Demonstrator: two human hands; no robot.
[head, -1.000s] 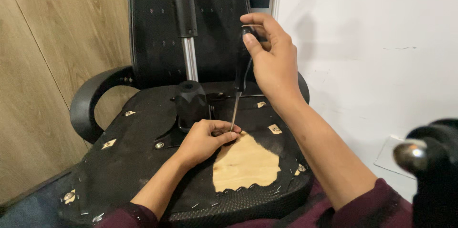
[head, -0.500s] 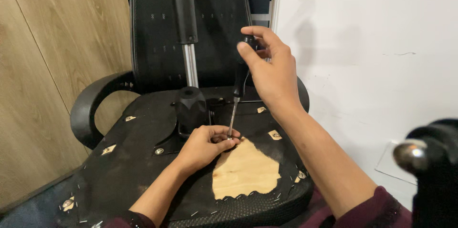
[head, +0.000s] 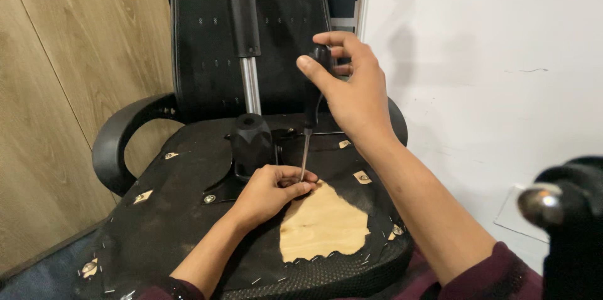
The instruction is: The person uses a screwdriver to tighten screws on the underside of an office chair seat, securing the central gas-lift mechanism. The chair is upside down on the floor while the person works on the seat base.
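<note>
Screwdriver (head: 309, 125) upright over middle of upturned chair seat underside (head: 176, 212), tip at edge of bare plywood patch (head: 323, 225). Right hand (head: 352, 90) grips black handle from above. Left hand (head: 270, 192) pinches shaft tip, fingers curled narrow. Black mounting hub (head: 252, 143) just beside left hand; armrest (head: 119, 143) at seat's left edge.

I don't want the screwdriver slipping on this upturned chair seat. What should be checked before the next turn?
1. Right hand wraps the screwdriver handle: ok.
2. Left hand fingers steady the tip: ok.
3. Shaft stands nearly upright: ok.
4. Tip seated in a screw head: cannot tell, fingers hide it.
5. Black mounting plate lies flat on the seat underside: ok.
</note>
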